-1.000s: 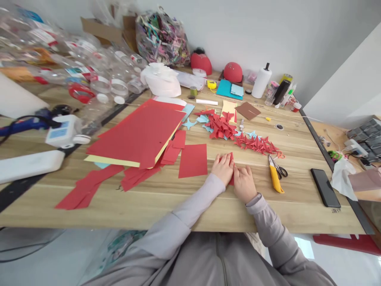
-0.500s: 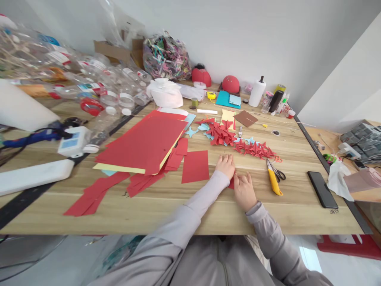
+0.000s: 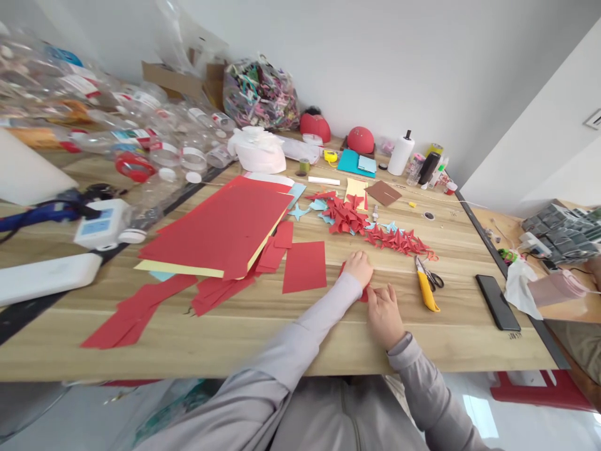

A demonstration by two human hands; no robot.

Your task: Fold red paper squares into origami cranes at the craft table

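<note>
My left hand (image 3: 359, 268) presses down on a small piece of red paper (image 3: 343, 269), which lies mostly hidden beneath it. Beside it, my right hand (image 3: 384, 313) has its thumb and fingertips at the paper's lower right edge. A red square sheet (image 3: 304, 267) lies flat to the left. Beyond my hands are a pile of red folded stars (image 3: 346, 215) and a row of them (image 3: 394, 239). To the right rest a yellow-handled cutter (image 3: 426, 288) and black scissors (image 3: 436, 280).
Large red sheets (image 3: 220, 225) and red strips (image 3: 136, 310) cover the left part of the wooden table (image 3: 263, 344). Plastic bottles (image 3: 164, 153) crowd the far left. A black phone (image 3: 498, 302) lies near the right edge, with a pink cup (image 3: 556, 288) beyond.
The view has shifted slightly. My left hand has slid a little over the red paper, and more of the paper shows at its upper left.
</note>
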